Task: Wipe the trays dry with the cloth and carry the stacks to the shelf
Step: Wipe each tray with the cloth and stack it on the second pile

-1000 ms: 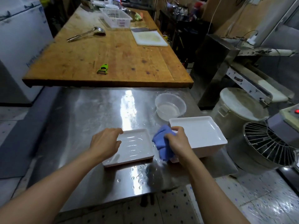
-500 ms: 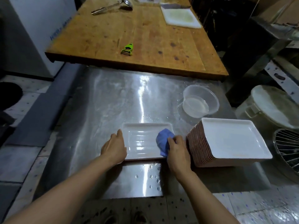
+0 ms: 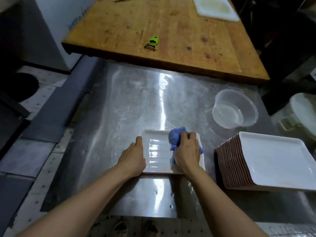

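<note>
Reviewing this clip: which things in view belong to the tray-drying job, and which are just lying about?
Belong to the job:
- single tray, steadied by the left hand
- blue cloth, gripped by the right hand
- stack of trays

Lying about:
- clear plastic tub on the steel table
- green peeler and white cutting board on the wooden table

1. A scuffed stainless-steel worktop carried scattered water drops and a bright streak of reflected light.
2. A clear round plastic tub stood on the steel near its far right corner, with a little water in it.
3. A worn wooden butcher-block worktop lay beyond the steel, raised above it.
4. A small green-handled peeler lay on the wood near its front edge.
5. A white plastic cutting board, stained yellowish, sat at the wood's far right.
</note>
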`<control>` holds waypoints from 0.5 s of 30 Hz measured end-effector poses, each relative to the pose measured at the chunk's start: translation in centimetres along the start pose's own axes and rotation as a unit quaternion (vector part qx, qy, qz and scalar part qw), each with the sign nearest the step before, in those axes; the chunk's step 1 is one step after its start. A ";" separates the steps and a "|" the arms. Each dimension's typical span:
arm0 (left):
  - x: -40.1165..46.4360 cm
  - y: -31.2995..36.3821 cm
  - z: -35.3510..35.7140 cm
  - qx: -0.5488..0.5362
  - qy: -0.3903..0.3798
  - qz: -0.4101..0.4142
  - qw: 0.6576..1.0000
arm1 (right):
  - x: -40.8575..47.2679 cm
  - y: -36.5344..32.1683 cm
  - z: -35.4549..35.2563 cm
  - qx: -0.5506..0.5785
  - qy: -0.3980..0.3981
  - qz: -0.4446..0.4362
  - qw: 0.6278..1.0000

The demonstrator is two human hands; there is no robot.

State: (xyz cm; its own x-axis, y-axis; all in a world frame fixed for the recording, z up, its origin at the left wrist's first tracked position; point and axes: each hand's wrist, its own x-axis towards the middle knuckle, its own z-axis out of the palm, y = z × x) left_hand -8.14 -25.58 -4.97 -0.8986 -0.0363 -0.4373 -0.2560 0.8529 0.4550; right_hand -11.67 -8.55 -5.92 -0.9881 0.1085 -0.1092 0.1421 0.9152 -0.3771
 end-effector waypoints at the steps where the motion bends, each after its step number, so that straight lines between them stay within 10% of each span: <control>1: 0.1 0.0 0.0 -0.002 0.001 0.000 1.000 | -0.3 -0.6 0.3 0.013 -0.012 -0.015 1.000; 15: 0.4 -1.9 0.0 -0.151 -0.031 0.048 0.987 | -0.4 -5.5 2.1 0.130 -0.150 -0.117 0.973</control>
State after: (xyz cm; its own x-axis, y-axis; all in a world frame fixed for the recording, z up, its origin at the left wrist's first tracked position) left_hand -8.00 -27.24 -6.00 -0.9023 0.0765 -0.4242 -0.2747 0.6562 0.7028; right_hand -11.93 -14.45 -5.73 -0.9389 -0.2459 -0.2409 -0.0366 0.7671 -0.6404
